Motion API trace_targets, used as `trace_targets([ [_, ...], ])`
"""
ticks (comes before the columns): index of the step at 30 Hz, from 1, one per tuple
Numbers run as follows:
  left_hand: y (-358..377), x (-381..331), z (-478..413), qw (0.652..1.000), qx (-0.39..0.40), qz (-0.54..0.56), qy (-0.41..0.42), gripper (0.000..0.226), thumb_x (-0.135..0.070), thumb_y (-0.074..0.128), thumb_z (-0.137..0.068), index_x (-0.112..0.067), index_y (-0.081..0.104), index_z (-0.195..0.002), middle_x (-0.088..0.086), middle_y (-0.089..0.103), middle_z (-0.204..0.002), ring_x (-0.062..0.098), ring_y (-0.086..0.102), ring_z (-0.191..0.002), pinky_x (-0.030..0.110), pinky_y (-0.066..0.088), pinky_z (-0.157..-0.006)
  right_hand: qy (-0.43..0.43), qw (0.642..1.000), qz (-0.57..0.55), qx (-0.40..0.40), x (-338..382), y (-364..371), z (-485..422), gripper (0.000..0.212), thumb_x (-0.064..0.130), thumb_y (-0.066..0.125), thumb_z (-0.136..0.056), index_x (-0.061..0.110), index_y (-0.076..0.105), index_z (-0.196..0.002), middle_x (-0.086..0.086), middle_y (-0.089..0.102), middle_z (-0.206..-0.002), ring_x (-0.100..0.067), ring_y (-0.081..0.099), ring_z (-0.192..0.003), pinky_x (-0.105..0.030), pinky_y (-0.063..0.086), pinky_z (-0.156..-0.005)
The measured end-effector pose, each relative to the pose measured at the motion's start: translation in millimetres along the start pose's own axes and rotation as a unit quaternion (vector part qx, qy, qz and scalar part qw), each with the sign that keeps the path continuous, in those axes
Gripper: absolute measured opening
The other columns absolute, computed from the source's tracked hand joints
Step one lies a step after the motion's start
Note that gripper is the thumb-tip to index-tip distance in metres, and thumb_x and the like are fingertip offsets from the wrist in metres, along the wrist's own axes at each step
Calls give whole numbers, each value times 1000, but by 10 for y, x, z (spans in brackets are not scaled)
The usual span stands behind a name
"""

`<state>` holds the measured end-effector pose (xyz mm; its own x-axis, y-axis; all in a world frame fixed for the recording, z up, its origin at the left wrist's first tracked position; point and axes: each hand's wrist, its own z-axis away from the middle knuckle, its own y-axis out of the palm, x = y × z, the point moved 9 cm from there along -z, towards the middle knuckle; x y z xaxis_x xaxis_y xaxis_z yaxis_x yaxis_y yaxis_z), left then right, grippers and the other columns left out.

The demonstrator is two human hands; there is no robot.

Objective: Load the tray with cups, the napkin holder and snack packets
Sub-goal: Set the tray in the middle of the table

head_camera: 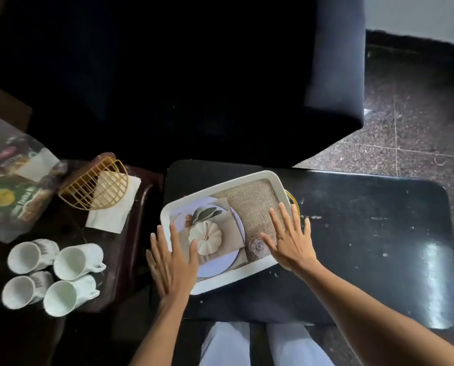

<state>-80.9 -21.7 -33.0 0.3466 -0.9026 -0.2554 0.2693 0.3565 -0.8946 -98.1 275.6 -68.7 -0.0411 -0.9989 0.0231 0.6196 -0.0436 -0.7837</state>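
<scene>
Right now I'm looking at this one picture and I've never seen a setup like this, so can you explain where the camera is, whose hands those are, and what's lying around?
No machine here. The one picture comes from a camera worn on a person's head, looking down at their own hands. The left hand and right hand are spread flat over a white tray on a black table; neither holds anything. The tray's pumpkin and plate seem to be a printed picture, so nothing is loaded yet. On a smaller dark table to the left: four white cups, a gold wire napkin holder with white napkins, and snack packets.
</scene>
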Motion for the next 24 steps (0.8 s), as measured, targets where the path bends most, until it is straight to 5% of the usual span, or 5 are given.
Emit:
trace_targets([
  [6,253,330,-117,967,-13,236,-93,62,-23,57,-101,-17,31,-158,13,28,-165,31,28,-152,44,28,-119,150,957,-204,-144,-451,-288,-257,65,48,46,-100,15,29,-153,-13,31,-155,-38,33,-135,-57,40,-103],
  [10,246,545,-205,946,-57,257,-188,52,-18,54,-102,-9,41,-152,18,45,-155,35,38,-145,50,33,-115,175,938,-275,-116,-692,-245,-526,39,32,47,-102,9,51,-134,-17,49,-136,-38,41,-128,-50,39,-102],
  [15,359,778,-228,913,-57,303,-265,32,-13,52,-102,-10,64,-131,16,68,-130,39,62,-120,48,49,-101,160,941,-279,-109,-758,-215,-720,22,19,47,-101,2,61,-99,-23,63,-102,-42,57,-97,-34,34,-73],
  [19,522,998,-213,842,-40,418,-339,28,-5,54,-101,-13,71,-122,13,73,-120,29,71,-104,47,56,-99,185,925,-317,-94,-891,-132,-763,22,15,49,-101,3,67,-104,-18,67,-101,-32,60,-90,-30,35,-70],
  [24,556,904,-197,821,-50,460,-334,28,1,61,-97,-9,72,-121,12,75,-118,13,72,-83,30,55,-88,202,891,-396,-89,-1235,20,-510,16,11,52,-100,5,66,-105,-13,71,-101,-26,64,-87,-36,54,-75],
])
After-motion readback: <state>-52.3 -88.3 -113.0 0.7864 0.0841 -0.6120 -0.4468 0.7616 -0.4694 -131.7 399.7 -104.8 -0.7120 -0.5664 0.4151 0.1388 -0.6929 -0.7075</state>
